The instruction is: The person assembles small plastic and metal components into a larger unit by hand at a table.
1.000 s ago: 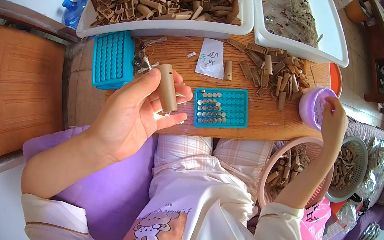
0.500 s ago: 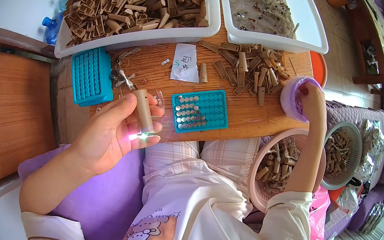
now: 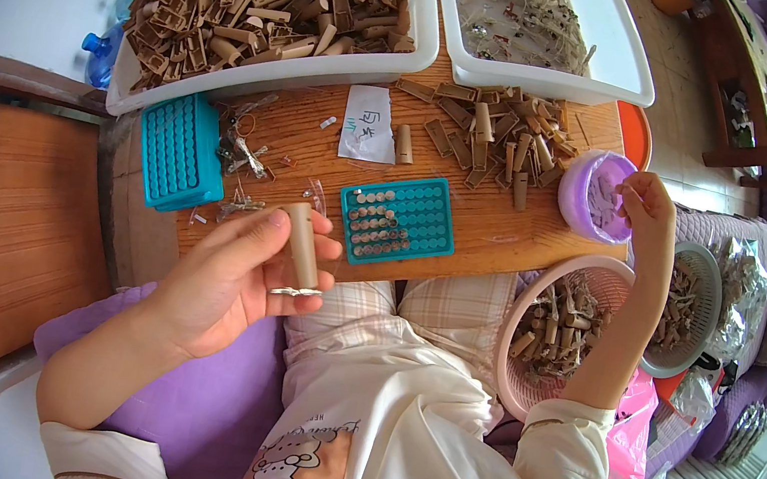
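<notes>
Wooden table (image 3: 494, 243): two teal trays, two white bins; hands: left (image 3: 225, 279) grips one tube (image 3: 303, 248), right (image 3: 647, 208) pinches in purple cup (image 3: 592, 195).

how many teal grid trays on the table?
2. One teal grid tray lies at the table's left end below the big white bin; the other teal tray sits mid-table, partly filled with pins.

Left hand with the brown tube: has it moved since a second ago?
Yes. The left hand with the brown tube has drawn back off the wooden table, toward the lap.
</notes>
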